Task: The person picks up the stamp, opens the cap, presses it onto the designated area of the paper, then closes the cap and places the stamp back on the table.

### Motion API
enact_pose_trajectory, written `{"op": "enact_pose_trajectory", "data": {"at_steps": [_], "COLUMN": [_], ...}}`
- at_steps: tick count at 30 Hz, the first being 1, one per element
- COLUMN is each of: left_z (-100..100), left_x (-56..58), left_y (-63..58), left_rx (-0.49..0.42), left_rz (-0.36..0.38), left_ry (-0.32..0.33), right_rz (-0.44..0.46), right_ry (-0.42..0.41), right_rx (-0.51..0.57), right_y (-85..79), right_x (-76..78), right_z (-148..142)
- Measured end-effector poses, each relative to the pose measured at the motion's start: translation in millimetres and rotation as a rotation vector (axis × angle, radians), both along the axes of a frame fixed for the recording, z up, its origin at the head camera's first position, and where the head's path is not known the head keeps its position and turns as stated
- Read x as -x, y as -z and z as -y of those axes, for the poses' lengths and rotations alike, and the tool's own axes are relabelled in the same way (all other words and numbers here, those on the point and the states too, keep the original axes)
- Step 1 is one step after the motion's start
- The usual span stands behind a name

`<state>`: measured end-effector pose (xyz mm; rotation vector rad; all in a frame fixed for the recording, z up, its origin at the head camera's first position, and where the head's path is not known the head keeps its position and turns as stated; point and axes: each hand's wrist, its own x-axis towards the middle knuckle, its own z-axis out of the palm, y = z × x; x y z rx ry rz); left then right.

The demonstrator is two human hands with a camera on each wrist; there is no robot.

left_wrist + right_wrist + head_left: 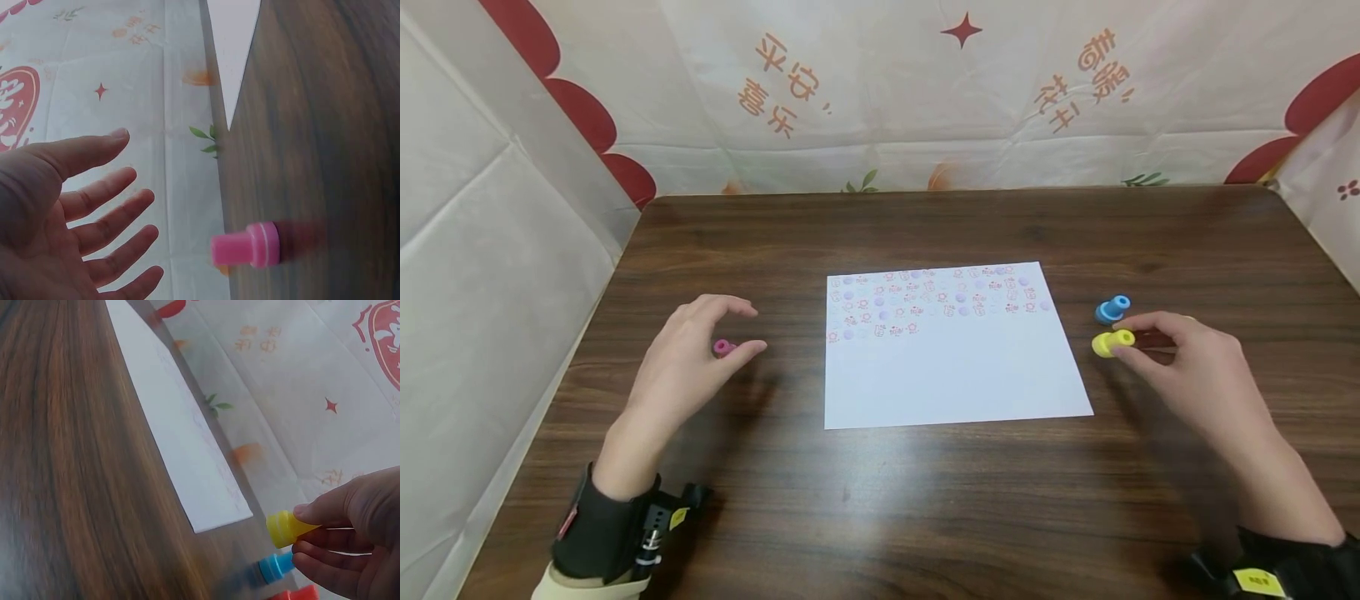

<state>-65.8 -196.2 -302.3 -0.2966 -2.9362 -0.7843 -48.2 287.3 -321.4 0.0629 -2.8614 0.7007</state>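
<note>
My right hand (1206, 371) pinches a small yellow stamp (1105, 343) by its narrow end, between thumb and fingers. Just behind that stands a blue stamp (1111, 310), and a red stamp (297, 593) shows at the bottom of the right wrist view. On the left, my other hand (688, 354) holds nothing; its fingers are spread and relaxed. A pink stamp (247, 245) stands on the table near it, partly covered by the thumb in the head view. Between the hands lies a white sheet of paper (955, 375) with rows of small red and purple prints across its upper part.
The dark wood table (865, 500) carries the sheet and stamps. Behind its far edge hangs a pale printed cloth (880, 83), and another pale cloth (482, 250) runs along the left side. Black bands (606, 529) with cameras are strapped to both wrists.
</note>
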Motion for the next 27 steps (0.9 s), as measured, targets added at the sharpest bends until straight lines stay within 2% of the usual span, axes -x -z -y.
{"op": "enact_pose_trajectory", "data": {"at_steps": [14,27], "left_z": [-24.7,-45.4], "left_x": [3.8,6.5], "left_y": [-2.3,-3.0], "left_rx": [-0.019,-0.043], "left_rz": [-0.058,-0.058], "left_ry": [0.083,0.129], "right_rz": [-0.020,-0.052], "right_ry": [-0.048,-0.128], "right_rx": [0.070,0.159], "right_y": [-4.9,-14.1], "right_x": [9.5,17.3], "right_z": [32.2,70.4]}}
